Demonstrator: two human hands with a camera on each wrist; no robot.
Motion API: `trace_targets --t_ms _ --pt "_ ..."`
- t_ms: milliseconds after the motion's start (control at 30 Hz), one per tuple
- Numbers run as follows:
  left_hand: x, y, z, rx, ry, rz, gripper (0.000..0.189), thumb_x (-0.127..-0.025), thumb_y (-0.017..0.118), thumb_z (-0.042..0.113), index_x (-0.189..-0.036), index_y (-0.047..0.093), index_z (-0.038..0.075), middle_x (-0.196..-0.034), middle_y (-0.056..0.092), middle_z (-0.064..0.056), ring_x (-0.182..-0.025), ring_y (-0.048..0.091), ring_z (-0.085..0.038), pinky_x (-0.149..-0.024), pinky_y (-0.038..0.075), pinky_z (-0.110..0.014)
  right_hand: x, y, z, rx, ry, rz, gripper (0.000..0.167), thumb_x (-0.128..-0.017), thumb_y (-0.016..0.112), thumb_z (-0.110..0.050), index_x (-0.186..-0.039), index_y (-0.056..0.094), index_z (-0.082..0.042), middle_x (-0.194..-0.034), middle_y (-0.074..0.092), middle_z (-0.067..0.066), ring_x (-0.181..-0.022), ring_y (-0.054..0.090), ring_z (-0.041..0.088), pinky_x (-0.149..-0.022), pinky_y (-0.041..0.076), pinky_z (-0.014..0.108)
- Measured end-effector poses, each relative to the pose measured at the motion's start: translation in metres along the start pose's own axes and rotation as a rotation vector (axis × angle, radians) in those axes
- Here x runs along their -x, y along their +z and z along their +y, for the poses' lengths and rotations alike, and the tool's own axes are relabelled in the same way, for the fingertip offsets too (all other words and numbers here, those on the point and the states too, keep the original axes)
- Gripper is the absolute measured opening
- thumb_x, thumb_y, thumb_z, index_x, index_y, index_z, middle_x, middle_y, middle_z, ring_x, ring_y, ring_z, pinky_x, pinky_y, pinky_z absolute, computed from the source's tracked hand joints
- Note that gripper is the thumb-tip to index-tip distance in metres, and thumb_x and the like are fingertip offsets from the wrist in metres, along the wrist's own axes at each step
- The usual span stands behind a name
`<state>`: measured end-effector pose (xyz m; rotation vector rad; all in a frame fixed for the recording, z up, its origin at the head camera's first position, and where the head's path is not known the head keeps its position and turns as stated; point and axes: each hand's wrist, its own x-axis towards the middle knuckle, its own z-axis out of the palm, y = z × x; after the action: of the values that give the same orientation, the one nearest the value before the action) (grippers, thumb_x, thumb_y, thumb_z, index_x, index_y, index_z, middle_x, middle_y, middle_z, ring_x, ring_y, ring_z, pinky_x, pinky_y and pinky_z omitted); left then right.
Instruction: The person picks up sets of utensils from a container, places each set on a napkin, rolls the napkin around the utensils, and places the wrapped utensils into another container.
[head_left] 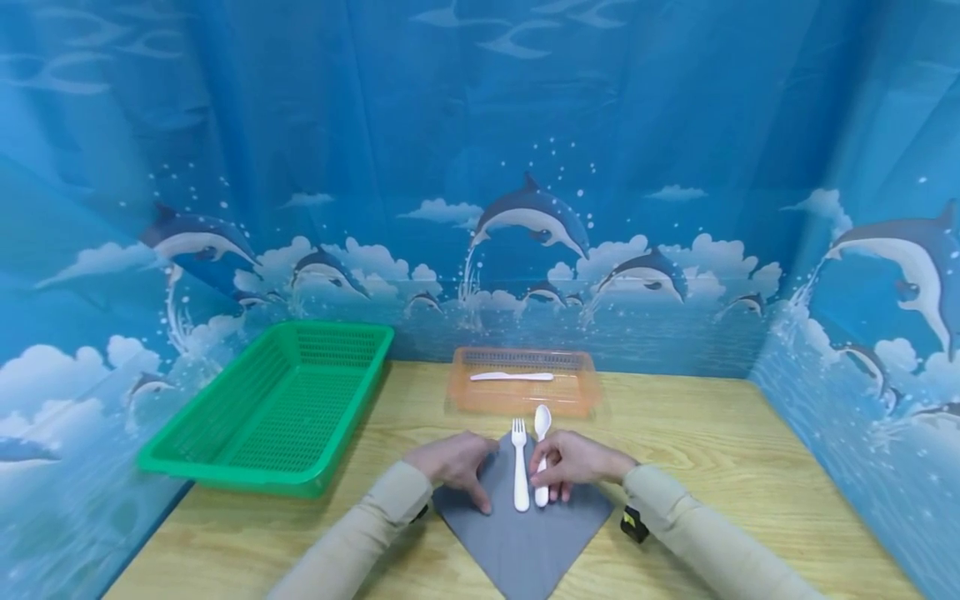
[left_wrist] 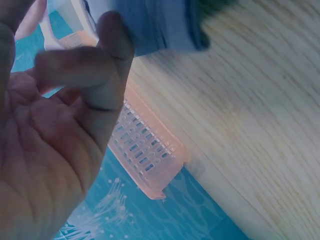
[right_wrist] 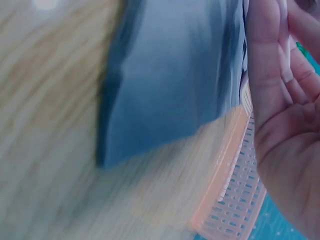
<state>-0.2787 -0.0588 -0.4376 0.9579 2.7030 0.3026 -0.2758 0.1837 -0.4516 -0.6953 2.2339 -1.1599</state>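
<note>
A grey cloth napkin (head_left: 527, 550) lies on the table with one corner toward me. On it a white plastic fork (head_left: 521, 479) points away from me. Just right of the fork is a white spoon (head_left: 542, 419), bowl at the far end. My right hand (head_left: 576, 460) pinches the spoon's handle between thumb and fingers. At the napkin's left side, my left hand (head_left: 454, 465) rests with thumb and fingers spread and relaxed, holding nothing. In the left wrist view, its fingers (left_wrist: 80, 70) bend loosely beside the napkin. The right wrist view shows the napkin (right_wrist: 170, 85) beside my right palm.
Behind the napkin stands an orange perforated basket (head_left: 583, 392) with a white knife (head_left: 512, 377) in it. A larger green basket (head_left: 300, 478) is at the left. The wooden table (head_left: 712, 467) ends at a blue dolphin-print curtain (head_left: 420, 250) at the back and sides.
</note>
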Motion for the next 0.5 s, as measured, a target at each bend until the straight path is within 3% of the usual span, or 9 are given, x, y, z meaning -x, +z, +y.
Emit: trace_targets --t_ms 167,367,500 --pt "0.0006 0.0031 0.0025 -0.018 -0.008 -0.015 0.079 -0.056 0.095 0.039 -0.121 0.061 0.009 -0.084 0.061 0.007 -0.076 0.055 -0.006 -0.074 0.050 -0.022 -0.0033 0.0049 0.0000 0.011 0.024 0.012 0.010 -0.089 0.073 -0.016 -0.094 0.068 -0.009 -0.068 0.070 0.009 -0.052 0.065 0.013 -0.049 0.057 0.033" --pt "-0.0009 0.0062 0.0023 -0.037 -0.006 -0.026 0.072 -0.056 0.095 0.039 -0.114 0.063 0.011 -0.083 0.061 0.008 -0.075 0.055 -0.004 -0.072 0.049 -0.021 -0.0074 0.0085 0.0016 0.050 0.028 0.047 0.012 -0.088 0.074 -0.017 -0.093 0.065 -0.010 -0.065 0.067 0.006 -0.050 0.061 0.012 -0.044 0.053 0.029" --pt "-0.0020 0.0049 0.0026 -0.040 -0.022 -0.039 0.075 -0.057 0.094 0.040 -0.119 0.063 0.011 -0.084 0.060 0.009 -0.075 0.054 -0.004 -0.073 0.049 -0.021 -0.0094 0.0085 0.0021 0.124 0.019 0.089 0.015 -0.088 0.074 -0.020 -0.093 0.062 -0.012 -0.061 0.063 0.004 -0.046 0.056 0.011 -0.039 0.047 0.026"
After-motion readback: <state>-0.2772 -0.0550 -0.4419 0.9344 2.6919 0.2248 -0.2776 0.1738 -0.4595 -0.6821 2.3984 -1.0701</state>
